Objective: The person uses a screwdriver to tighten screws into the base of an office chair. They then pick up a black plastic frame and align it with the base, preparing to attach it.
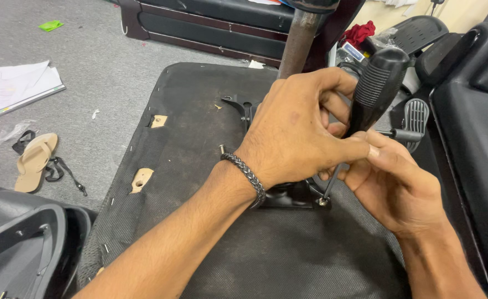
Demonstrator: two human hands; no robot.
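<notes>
An upturned chair seat (199,144) covered in black mesh fabric lies in front of me, with a black metal mechanism plate (288,198) bolted to it and a rusty gas-lift column (299,39) rising from it. My left hand (296,133), with a braided bracelet at the wrist, wraps around the lower grip of a screwdriver with a black ribbed handle (378,83). My right hand (390,182) pinches the same screwdriver just below the handle. The tip of the metal shaft rests on a screw (323,202) at the plate's corner. A loose bolt (221,148) stands upright on the seat.
Black chair parts lie at the right (476,111) and lower left (22,243). A beige sandal (33,160) and papers (17,86) lie on the grey carpet at left. A dark sofa base (210,27) stands behind. A red cloth (360,32) lies at top right.
</notes>
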